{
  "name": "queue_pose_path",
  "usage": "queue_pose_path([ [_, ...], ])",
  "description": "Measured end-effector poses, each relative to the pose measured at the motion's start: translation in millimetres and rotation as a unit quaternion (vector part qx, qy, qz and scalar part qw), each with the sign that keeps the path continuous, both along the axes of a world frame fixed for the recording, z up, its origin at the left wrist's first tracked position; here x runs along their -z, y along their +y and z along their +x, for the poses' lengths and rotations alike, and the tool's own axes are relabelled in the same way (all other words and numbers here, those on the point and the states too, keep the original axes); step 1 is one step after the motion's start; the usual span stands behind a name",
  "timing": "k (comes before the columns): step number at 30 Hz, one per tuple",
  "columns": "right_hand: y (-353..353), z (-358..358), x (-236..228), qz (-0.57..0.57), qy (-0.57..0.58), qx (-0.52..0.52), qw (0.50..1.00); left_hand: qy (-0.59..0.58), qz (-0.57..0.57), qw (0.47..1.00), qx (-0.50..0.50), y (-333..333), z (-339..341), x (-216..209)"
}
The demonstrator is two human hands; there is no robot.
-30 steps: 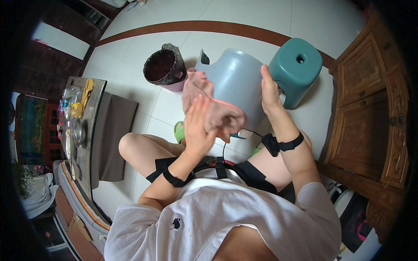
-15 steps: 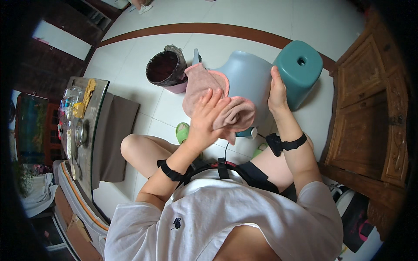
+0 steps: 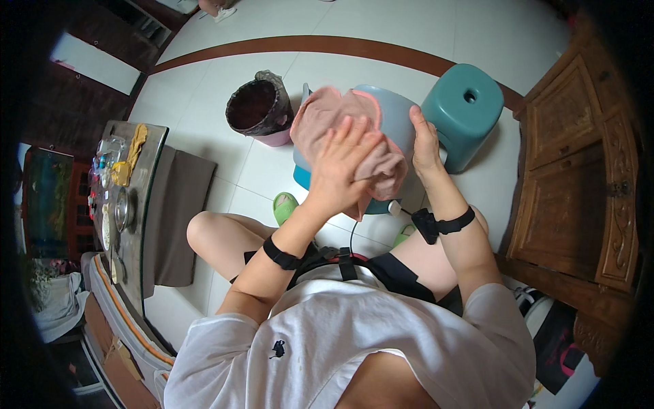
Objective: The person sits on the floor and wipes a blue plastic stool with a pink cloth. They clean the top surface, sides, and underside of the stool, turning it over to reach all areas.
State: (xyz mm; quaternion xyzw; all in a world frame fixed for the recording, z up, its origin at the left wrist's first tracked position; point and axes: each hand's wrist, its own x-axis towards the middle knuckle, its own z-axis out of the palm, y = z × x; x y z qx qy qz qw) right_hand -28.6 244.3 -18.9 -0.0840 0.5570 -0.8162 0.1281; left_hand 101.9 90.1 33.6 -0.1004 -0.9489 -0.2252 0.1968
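Observation:
A light-blue, curved plastic piece of unclear kind [image 3: 394, 109] stands in front of me, with a teal lower part and small white round ends near it. Over its left and front sides is draped a pink cloth [image 3: 320, 123] with a brighter pink edge. My left hand [image 3: 340, 167] lies flat on the cloth, fingers stretched out and pressed against it. At the piece's right side is my right hand [image 3: 427, 146], thumb pointing up. Its other fingers are mostly hidden, apparently round the edge. Much of the plastic piece is covered by the cloth.
A teal stool [image 3: 466, 99] stands just right of my right hand. Beyond the cloth, to the left, is a lined bin [image 3: 259, 112]. A glass-topped table [image 3: 153, 177] with dishes lies left; a carved wooden cabinet [image 3: 565, 191] borders the right.
The cloth has moved up and right over the plastic piece and spread wider, with my left hand on it. The plastic piece has shifted and turned; my right hand moved slightly left.

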Motion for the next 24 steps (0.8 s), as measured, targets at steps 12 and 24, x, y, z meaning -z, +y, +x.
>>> queue_pose_path([
  [12, 16, -23, 15, -0.147, -0.026, -0.016, 0.989, -0.102, 0.668, 0.699, -0.233, -88, 22, 49],
  [24, 18, -23, 1, -0.18, -0.036, -0.011, 0.983, -0.161, 0.708, 0.656, -0.204, -117, 11, 16],
])
